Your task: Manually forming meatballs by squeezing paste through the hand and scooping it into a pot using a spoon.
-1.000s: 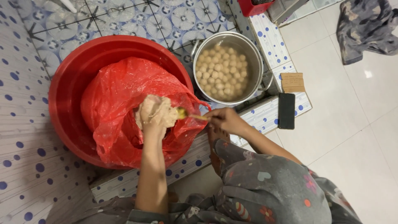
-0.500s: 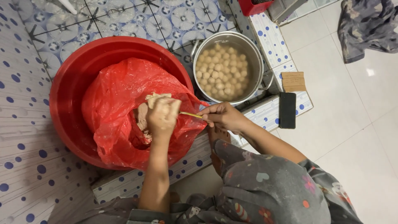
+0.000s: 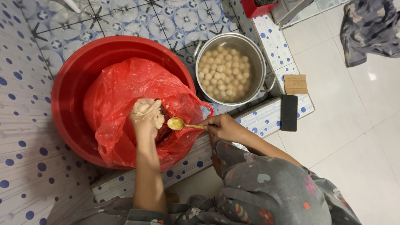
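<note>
- The fingers of the left hand [image 3: 146, 114] are pressed together around a lump of pale paste [image 3: 141, 107], above the red plastic bag [image 3: 121, 96] inside the round red basin [image 3: 73, 96].
- The right hand [image 3: 223, 127] pinches the handle of a small golden metal spoon [image 3: 177, 123]; its bowl is just right of the paste.
- A steel pot of pale balls [image 3: 225, 68] stands far right.

A tiled floor [image 3: 137, 16] is carrying a red basin [image 3: 68, 91] and a steel pot [image 3: 258, 62], while a dotted tile ledge [image 3: 266, 118] is bearing a black phone [image 3: 288, 112] and a cardboard scrap [image 3: 295, 84].
</note>
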